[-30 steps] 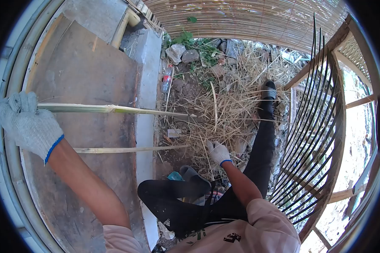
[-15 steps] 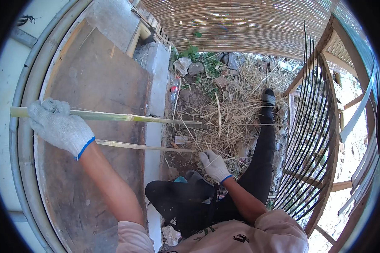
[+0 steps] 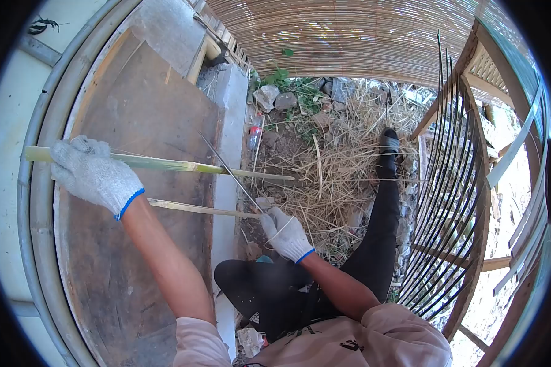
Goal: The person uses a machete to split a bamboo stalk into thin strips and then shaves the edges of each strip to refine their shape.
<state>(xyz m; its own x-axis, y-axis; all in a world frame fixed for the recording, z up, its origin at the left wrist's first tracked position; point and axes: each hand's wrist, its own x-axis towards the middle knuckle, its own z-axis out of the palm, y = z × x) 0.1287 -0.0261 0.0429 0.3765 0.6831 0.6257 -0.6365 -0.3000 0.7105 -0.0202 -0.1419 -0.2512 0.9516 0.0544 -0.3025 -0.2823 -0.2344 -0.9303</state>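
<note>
My left hand (image 3: 93, 177), in a white knit glove with a blue cuff, is closed around a green bamboo strip (image 3: 171, 164) near its left end. The strip stretches right, over the board and past its edge. A second, paler bamboo strip (image 3: 199, 209) runs below it, emerging from behind my left wrist and ending close to my right hand. My gloved right hand (image 3: 284, 233) is closed on a knife (image 3: 243, 191), its grip hidden by the fingers. The narrow blade, seen nearly edge-on, points up and left across the green strip.
A brown board (image 3: 141, 263) lies at left, beside a pale concrete ledge (image 3: 224, 147). Straw and shavings (image 3: 343, 183) cover the ground around my outstretched leg (image 3: 376, 226). Dark rods in a wooden frame (image 3: 480, 202) stand at right; a slatted bamboo screen (image 3: 349, 37) closes the back.
My right hand has moved left and slightly up, and the knife blade has swung into view across the green strip. My left hand has shifted slightly right, still gripping the strip.
</note>
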